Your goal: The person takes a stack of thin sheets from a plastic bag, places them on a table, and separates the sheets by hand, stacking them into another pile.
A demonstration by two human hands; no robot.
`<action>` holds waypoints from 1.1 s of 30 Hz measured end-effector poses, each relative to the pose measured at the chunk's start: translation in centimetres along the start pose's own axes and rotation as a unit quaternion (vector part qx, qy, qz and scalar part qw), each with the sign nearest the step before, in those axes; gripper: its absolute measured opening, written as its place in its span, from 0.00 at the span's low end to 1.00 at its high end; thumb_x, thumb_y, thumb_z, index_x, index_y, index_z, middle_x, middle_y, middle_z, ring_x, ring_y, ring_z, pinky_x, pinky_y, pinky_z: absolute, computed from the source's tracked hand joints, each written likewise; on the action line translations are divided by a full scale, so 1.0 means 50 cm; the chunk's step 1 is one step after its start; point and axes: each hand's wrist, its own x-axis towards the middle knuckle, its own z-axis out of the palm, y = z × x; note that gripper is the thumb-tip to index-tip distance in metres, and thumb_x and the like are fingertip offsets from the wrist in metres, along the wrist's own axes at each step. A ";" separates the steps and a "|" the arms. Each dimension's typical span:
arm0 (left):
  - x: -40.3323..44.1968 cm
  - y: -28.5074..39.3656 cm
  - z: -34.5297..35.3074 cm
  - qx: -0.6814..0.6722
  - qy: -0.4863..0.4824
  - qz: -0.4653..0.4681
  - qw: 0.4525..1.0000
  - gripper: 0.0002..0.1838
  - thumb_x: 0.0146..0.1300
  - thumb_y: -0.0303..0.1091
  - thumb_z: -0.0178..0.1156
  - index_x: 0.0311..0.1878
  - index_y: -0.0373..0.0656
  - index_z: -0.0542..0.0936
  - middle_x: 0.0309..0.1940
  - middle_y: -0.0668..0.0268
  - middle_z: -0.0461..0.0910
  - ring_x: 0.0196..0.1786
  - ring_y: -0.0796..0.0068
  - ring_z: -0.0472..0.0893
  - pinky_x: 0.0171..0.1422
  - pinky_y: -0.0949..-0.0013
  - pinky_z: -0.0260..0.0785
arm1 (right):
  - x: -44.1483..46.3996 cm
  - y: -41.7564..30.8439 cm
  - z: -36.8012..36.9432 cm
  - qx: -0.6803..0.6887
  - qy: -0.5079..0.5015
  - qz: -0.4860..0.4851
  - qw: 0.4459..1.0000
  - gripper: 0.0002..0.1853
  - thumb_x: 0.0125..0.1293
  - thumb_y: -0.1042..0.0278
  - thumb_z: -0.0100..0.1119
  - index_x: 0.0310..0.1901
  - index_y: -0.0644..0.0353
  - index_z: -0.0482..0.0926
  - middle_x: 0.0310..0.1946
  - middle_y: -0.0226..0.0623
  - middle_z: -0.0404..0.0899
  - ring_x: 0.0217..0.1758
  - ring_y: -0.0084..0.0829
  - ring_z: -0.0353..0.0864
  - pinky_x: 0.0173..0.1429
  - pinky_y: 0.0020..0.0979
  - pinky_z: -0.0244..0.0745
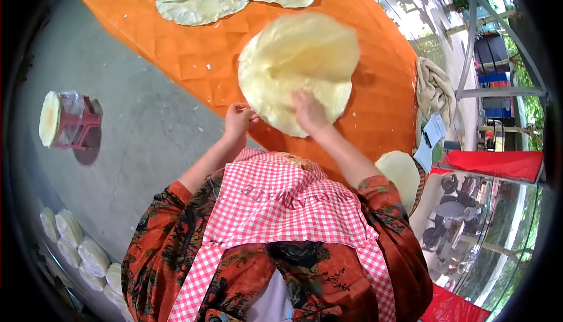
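A large, thin, pale yellow round flatbread (275,90) lies in front of me on an orange cloth (193,58). Its far part is raised and bent, and blurred at the edge. My right hand (309,112) is on the near part of the flatbread, smeared by motion, with its fingertips hard to make out. At the near left edge of the bread is my left hand (237,121), its thumb and fingers pinched together. Whether the bread's rim is between those fingers cannot be seen.
More flatbreads (205,2) overlap on the cloth's far side. Another round flatbread (400,172) rests in a basket at right. A pink stool (87,123) with a flatbread stands on the grey floor, left. Several wrapped packs (92,256) lie lower left. A beige cloth (434,84) is at right.
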 end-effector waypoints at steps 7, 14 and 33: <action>0.014 0.004 0.016 0.058 0.009 0.113 0.992 0.13 0.64 0.24 0.55 0.51 0.35 0.69 0.39 0.61 0.78 0.36 0.72 0.80 0.40 0.72 0.75 | 0.020 0.050 -0.037 0.114 -0.024 0.121 0.986 0.13 0.57 0.78 0.48 0.40 0.61 0.82 0.36 0.48 0.82 0.44 0.47 0.79 0.48 0.40 0.75; 0.006 -0.004 0.020 -0.058 -0.098 -0.071 0.991 0.15 0.66 0.24 0.48 0.56 0.38 0.65 0.42 0.59 0.77 0.41 0.68 0.80 0.49 0.63 0.78 | -0.029 -0.047 0.007 0.045 0.013 0.011 0.999 0.12 0.57 0.65 0.59 0.42 0.58 0.77 0.42 0.39 0.77 0.44 0.45 0.74 0.47 0.42 0.74; -0.013 -0.006 0.047 -0.106 -0.179 -0.087 0.974 0.13 0.71 0.29 0.50 0.56 0.43 0.65 0.48 0.61 0.75 0.47 0.64 0.80 0.50 0.60 0.80 | -0.066 -0.040 0.008 0.096 0.008 0.015 0.995 0.27 0.66 0.51 0.56 0.59 0.64 0.72 0.59 0.47 0.72 0.64 0.47 0.68 0.68 0.43 0.62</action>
